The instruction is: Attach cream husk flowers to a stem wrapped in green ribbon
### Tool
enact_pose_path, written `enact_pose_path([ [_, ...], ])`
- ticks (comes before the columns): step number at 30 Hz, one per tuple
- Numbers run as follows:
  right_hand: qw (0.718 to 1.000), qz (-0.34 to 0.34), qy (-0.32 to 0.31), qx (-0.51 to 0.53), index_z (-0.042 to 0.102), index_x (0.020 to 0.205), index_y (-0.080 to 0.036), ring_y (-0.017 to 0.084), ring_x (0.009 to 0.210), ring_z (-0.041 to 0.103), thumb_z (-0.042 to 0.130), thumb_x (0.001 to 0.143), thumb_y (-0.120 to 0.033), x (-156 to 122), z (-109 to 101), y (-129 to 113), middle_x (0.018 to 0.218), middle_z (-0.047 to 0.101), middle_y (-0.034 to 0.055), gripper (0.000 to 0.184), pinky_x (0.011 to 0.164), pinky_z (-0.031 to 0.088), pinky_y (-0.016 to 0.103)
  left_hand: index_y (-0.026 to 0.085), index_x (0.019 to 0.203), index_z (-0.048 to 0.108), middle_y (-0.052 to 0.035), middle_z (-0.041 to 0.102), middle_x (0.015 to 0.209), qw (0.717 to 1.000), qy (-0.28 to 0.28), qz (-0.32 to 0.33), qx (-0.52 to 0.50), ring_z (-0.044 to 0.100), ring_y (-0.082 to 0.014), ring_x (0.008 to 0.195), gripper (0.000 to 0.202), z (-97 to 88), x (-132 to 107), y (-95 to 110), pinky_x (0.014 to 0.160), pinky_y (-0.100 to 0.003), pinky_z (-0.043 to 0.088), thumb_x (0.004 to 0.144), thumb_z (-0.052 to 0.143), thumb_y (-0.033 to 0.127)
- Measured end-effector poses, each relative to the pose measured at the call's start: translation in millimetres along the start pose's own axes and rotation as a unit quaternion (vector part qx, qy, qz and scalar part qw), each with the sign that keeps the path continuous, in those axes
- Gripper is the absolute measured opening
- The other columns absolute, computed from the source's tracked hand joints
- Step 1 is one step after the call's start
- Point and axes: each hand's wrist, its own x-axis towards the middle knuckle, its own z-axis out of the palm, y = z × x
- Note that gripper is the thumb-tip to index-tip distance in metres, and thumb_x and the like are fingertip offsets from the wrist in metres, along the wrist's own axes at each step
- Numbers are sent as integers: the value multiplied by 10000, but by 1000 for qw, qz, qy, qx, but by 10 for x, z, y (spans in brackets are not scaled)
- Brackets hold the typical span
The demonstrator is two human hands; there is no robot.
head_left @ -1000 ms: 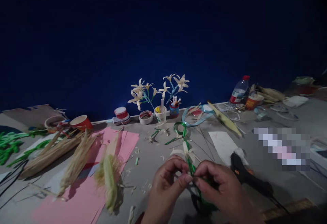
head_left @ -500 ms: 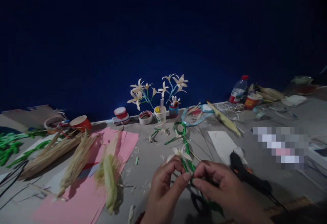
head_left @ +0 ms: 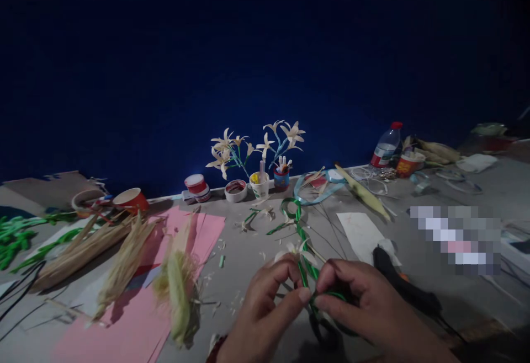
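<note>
My left hand (head_left: 269,305) is closed in a pinch on the green-wrapped stem of a pale husk flower (head_left: 295,251). The petals spread above its fingers. My right hand (head_left: 362,299) is close beside it, thumb and fingers pinching a strip of green ribbon (head_left: 300,225). This ribbon makes a loop on the table beyond the hands, and more of it curls under my right hand. Dark scissor handles (head_left: 325,334) lie below the hands, partly hidden. A black glue gun (head_left: 399,286) rests just right of my right hand.
Pink paper sheets (head_left: 120,324) and corn husks (head_left: 120,266) cover the left side. Finished husk flowers (head_left: 223,148) stand at the back near a white cup (head_left: 259,187). A water bottle (head_left: 386,145) and a red cup (head_left: 409,164) are at the back right.
My right hand has shifted slightly right, widening the gap between the hands. The flower in my left hand has dipped and tilted a little. The things on the table stay put.
</note>
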Motion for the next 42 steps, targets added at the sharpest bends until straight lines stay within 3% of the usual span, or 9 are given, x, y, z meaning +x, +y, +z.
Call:
enact_pose_path([
  [3, 997, 5, -24, 79, 594, 727, -213, 121, 638, 486, 680, 776, -213, 38, 3, 42, 679, 549, -54, 99, 582, 363, 223, 195, 739, 605, -24, 547, 814, 998, -36, -14, -54, 512, -215, 857, 176, 1, 30, 46, 809, -306, 347, 842, 655, 329],
  [7, 985, 26, -46, 164, 616, 743, -206, 113, 645, 460, 681, 781, -223, 82, 67, 111, 690, 532, -54, 77, 585, 348, 219, 195, 712, 588, -13, 531, 781, 991, -33, -26, -127, 483, -203, 829, 206, 9, 39, 32, 782, -300, 340, 816, 686, 343],
  [13, 975, 20, -45, 218, 561, 688, -209, 111, 590, 404, 667, 777, -290, 93, 176, 152, 627, 475, -67, 161, 550, 329, 223, 192, 741, 597, -17, 534, 796, 989, -39, -17, -140, 470, -192, 805, 189, -24, 21, -27, 749, -297, 341, 812, 696, 336],
  [18, 997, -64, 49, 5, 512, 680, -231, 116, 533, 423, 576, 841, -274, 50, 175, 113, 584, 454, -73, 179, 514, 335, 231, 197, 737, 589, 1, 529, 779, 990, 20, 5, -136, 483, -176, 805, 167, 23, 58, -68, 754, -272, 362, 818, 706, 285],
  [22, 950, -162, 111, -242, 598, 827, -235, 169, 675, 659, 527, 898, -207, 1, 229, 183, 724, 693, -1, 104, 638, 437, 258, 194, 734, 600, -2, 547, 780, 995, 71, 33, -60, 514, -181, 816, 151, 60, 77, -82, 765, -269, 376, 818, 707, 258],
  [25, 924, -167, 123, -322, 597, 818, -233, 194, 685, 682, 498, 931, -229, -13, 254, 188, 730, 717, 27, 151, 663, 447, 289, 191, 715, 586, -6, 550, 773, 997, 74, 30, -11, 526, -183, 798, 169, 57, 74, -67, 751, -272, 383, 847, 671, 255],
  [32, 997, -33, 36, -59, 591, 726, -217, 131, 591, 513, 578, 877, -304, 34, 123, 42, 619, 542, -48, 175, 549, 380, 230, 209, 776, 598, -6, 560, 811, 998, 61, 13, -28, 517, -186, 831, 134, 19, 42, -82, 789, -279, 375, 845, 672, 297],
  [37, 990, 39, 4, 137, 584, 723, -201, 93, 535, 427, 690, 795, -340, 56, 129, 103, 635, 515, -60, 189, 502, 350, 205, 199, 774, 653, -13, 588, 843, 987, 15, -27, -157, 517, -189, 881, 123, 12, 38, -78, 809, -277, 375, 794, 734, 289],
  [42, 973, 63, -44, 217, 557, 683, -193, 69, 474, 370, 720, 767, -454, 75, 196, 124, 597, 454, -77, 319, 446, 321, 190, 176, 758, 672, -5, 563, 814, 958, -17, -68, -278, 494, -156, 810, 114, 28, 38, -94, 747, -260, 374, 764, 759, 249],
])
